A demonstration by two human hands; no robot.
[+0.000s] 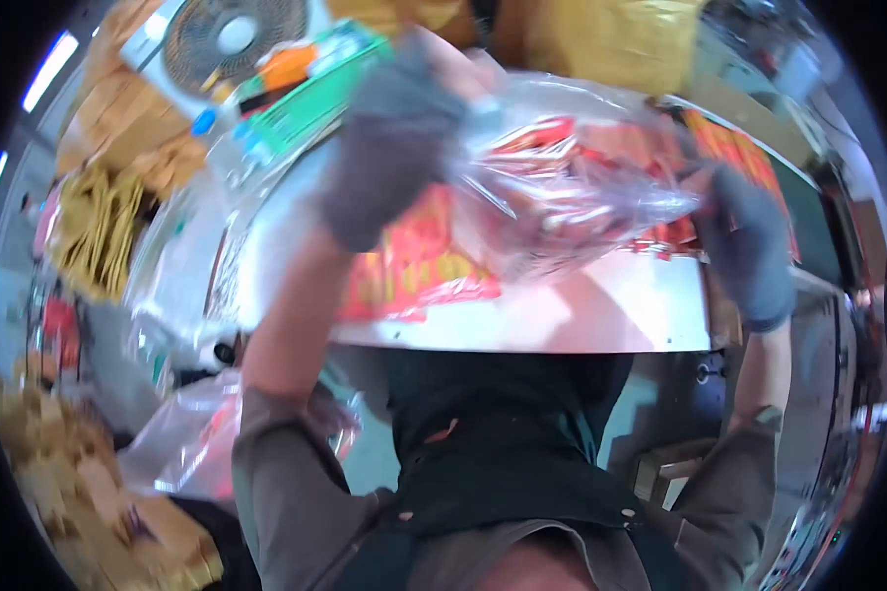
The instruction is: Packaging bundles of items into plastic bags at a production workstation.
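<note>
A clear plastic bag (562, 222) with red packets inside is stretched above the white table (611, 305). My right hand (749, 246), in a grey glove with bare fingertips, pinches the bag's right corner. At the bag's upper left is my left hand (394, 148), also grey-gloved and smeared by motion. Its fingers blur against the bag's edge, so their grip cannot be made out. Flat red and yellow packets (424, 271) lie on the table below my left hand. More red and yellow packets (734, 148) lie behind my right hand.
A green bin (310, 94) with small items stands at the back left, beside a fan (235, 34). Large yellow-brown wrapped packages (611, 39) are along the back. Another plastic bag (192, 438) hangs low at the left, near brown paper-like material (69, 473) and a yellow bundle (99, 231).
</note>
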